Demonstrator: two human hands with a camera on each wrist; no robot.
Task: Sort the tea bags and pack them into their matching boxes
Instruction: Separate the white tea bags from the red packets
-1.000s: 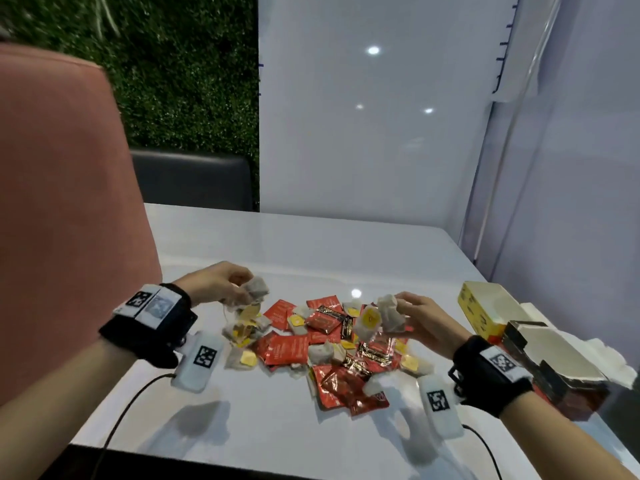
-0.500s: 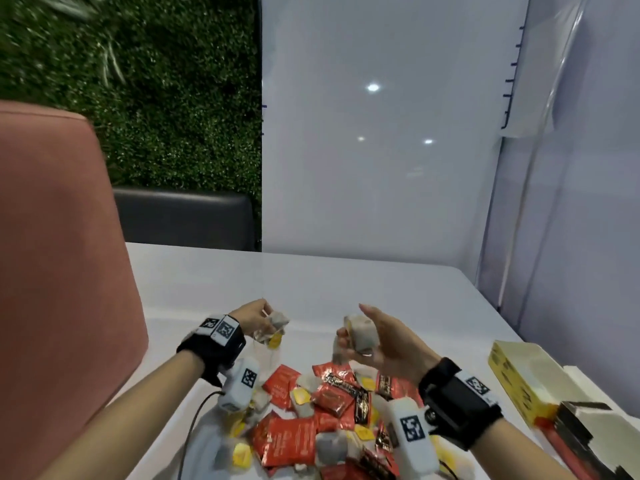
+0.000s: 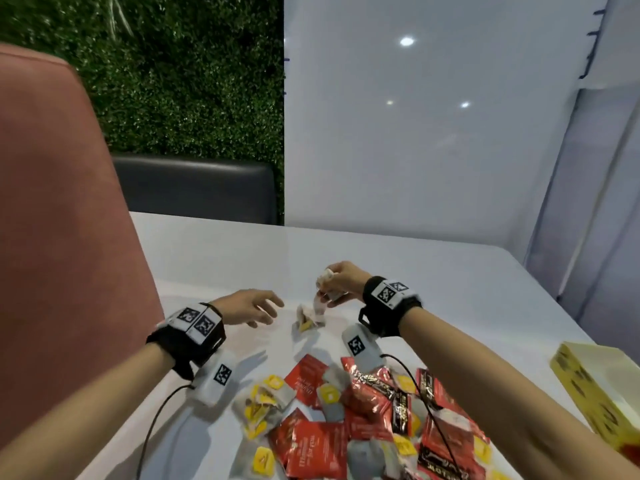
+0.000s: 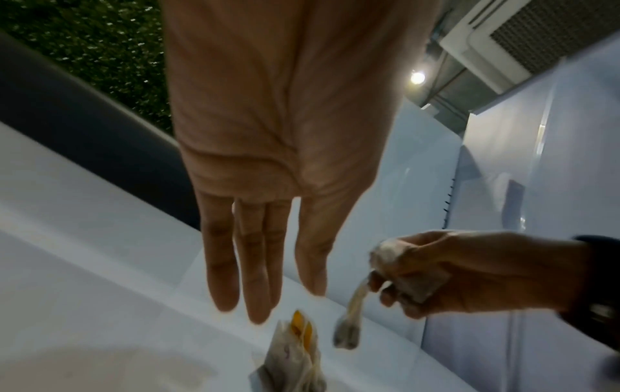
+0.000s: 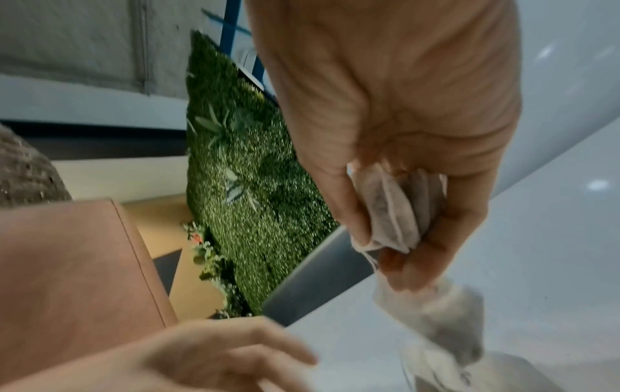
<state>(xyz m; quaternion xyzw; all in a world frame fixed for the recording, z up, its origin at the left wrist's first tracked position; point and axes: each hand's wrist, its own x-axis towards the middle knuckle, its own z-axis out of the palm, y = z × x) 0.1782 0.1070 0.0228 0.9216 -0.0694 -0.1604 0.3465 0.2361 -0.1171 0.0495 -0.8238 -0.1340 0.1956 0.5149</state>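
White tabletop [image 3: 433, 271] stretches toward a pale wall and a green hedge panel, with a pink chair back [image 3: 62, 237] at its left edge. Nearest the camera on that table lies the mixed heap of tea bags [image 3: 346, 420], red foil sachets tangled with grey paper bags bearing yellow tags; a yellow box [image 3: 595, 386] stands open to the heap's right. Beyond the heap, a small sorted pile [image 3: 306, 318] of yellow-tagged bags sits apart. Left hand [image 3: 247, 306] hovers beside that pile, fingers straight, holding nothing. Right hand [image 3: 341, 284] pinches a bunch of grey paper bags [image 5: 396, 212] above it, one dangling. Sorting appears under way; packing seems not yet begun. Next, the held bags likely need setting down on the pile. Print on the sachets is too blurred to read.
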